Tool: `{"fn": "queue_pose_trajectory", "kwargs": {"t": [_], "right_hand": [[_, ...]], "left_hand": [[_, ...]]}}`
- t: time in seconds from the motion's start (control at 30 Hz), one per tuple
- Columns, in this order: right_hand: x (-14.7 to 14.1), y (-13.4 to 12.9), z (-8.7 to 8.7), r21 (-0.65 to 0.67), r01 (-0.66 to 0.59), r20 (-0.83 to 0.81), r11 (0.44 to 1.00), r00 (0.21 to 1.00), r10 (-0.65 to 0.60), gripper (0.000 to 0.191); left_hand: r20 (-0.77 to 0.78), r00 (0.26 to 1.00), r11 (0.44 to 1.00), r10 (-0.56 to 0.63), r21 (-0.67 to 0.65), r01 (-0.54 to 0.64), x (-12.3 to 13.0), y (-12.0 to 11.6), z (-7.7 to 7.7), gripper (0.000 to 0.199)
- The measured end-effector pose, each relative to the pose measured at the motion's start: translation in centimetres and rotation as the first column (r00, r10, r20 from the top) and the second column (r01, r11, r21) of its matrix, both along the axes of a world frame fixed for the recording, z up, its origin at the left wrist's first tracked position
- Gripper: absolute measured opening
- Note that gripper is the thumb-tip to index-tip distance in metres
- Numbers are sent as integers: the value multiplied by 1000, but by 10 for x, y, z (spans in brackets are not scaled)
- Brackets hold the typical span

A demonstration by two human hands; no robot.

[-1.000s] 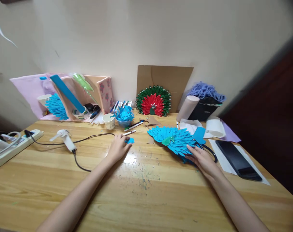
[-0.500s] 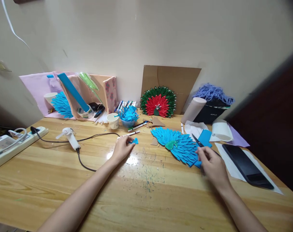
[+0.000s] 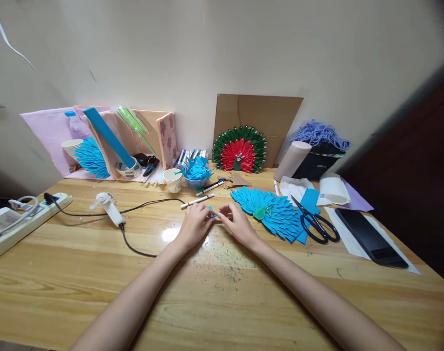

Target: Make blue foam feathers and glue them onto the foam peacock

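My left hand [image 3: 196, 223] is closed on a small blue foam piece [image 3: 213, 215] above the middle of the table. My right hand [image 3: 237, 222] meets it from the right, its thumb and fingertips pinched at the same piece. Most of the piece is hidden by the fingers. To the right lies a blue feathered fan [image 3: 280, 222] with a green bird-shaped piece [image 3: 261, 213] on it. Black-handled scissors [image 3: 317, 226] rest beside the fan, over blue foam sheets [image 3: 310, 200].
Behind my hands stand a bowl of blue cut pieces [image 3: 196, 170], a paper cup [image 3: 172, 180] and markers [image 3: 197, 201]. A glue gun [image 3: 110, 209] with a black cable lies left. A phone [image 3: 370, 237] lies right. A red-green peacock [image 3: 239, 151] leans on cardboard [image 3: 258, 112].
My right hand has put the scissors down beside the blue fan and moved left to meet my left hand at the small blue piece. The view has shifted slightly.
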State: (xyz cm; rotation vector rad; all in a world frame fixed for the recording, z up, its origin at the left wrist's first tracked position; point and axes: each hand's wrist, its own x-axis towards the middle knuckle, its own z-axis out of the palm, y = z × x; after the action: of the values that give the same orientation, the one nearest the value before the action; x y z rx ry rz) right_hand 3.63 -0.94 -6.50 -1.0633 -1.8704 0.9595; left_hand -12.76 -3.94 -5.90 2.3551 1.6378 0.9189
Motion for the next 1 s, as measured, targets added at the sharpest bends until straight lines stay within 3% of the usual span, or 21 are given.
{"fn": "queue_pose_trajectory", "kwargs": {"t": [0.2, 0.57, 0.87, 1.0], "right_hand": [[3, 4, -10, -36, 8, -118, 999, 993, -12, 14], [4, -3, -6, 9, -13, -153, 1000, 988, 14, 15], [3, -5, -6, -29, -58, -196, 998, 979, 52, 17], [3, -6, -5, -40, -66, -206, 997, 977, 57, 16]], "left_hand": [[78, 997, 999, -22, -31, 25, 6, -3, 1, 14], [330, 944, 989, 2, -138, 46, 13, -4, -1, 14], [530, 842, 980, 98, -201, 12, 13, -5, -3, 20], [479, 867, 989, 139, -119, -92, 4, -3, 11, 20]]}}
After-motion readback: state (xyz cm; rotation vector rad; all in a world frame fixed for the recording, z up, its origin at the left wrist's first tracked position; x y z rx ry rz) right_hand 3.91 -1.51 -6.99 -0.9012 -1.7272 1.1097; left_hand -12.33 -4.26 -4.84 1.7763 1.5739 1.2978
